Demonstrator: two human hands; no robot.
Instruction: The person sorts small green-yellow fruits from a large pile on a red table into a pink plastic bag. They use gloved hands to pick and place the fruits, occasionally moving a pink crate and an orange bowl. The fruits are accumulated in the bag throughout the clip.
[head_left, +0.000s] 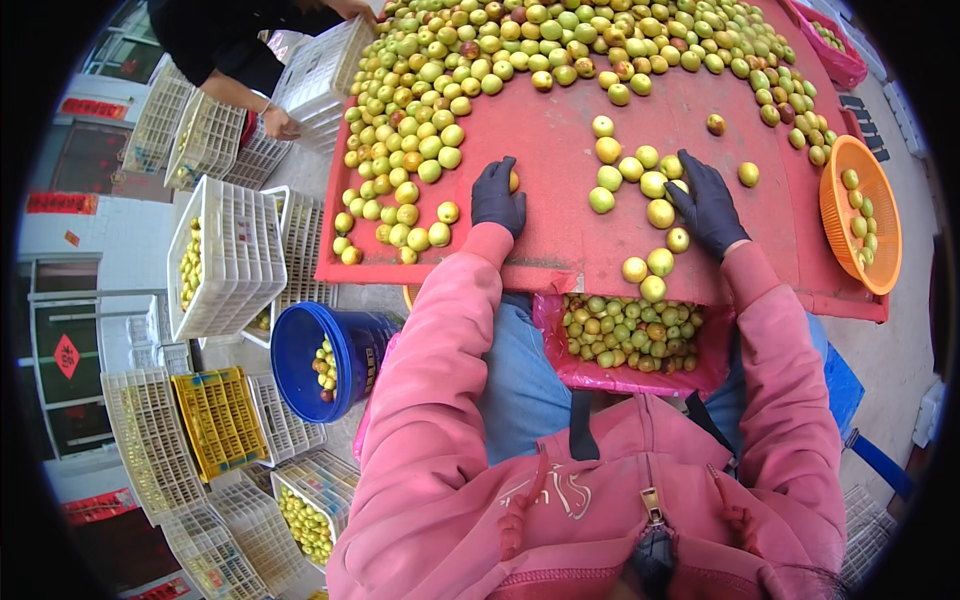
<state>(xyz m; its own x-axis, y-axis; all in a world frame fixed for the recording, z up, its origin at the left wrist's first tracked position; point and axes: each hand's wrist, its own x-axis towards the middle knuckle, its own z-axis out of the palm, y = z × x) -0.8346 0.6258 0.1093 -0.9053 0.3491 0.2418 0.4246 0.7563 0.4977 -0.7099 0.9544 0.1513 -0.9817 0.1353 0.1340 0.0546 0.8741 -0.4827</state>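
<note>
My left hand (499, 199), in a dark glove, curls around a green-and-brown jujube (514, 181) on the red sorting table (555, 217); its fingers partly hide the fruit. To the right, my right hand (705, 202) wears the same kind of glove. Its index finger and thumb are spread at the edge of a loose group of yellow-green jujubes (653, 184), with one fruit showing between them. More jujubes (660, 261) trail down to the table's near edge. Below that edge, a container lined with pink plastic (555, 360) sits between my legs, filled with jujubes.
A large heap of jujubes (555, 34) covers the far side. An orange basket (836, 217) leans at the right edge. Left stand a blue bucket (281, 375), white crates (240, 255) and a yellow crate (221, 424). Another person's hand (281, 124) is by stacked crates (322, 67).
</note>
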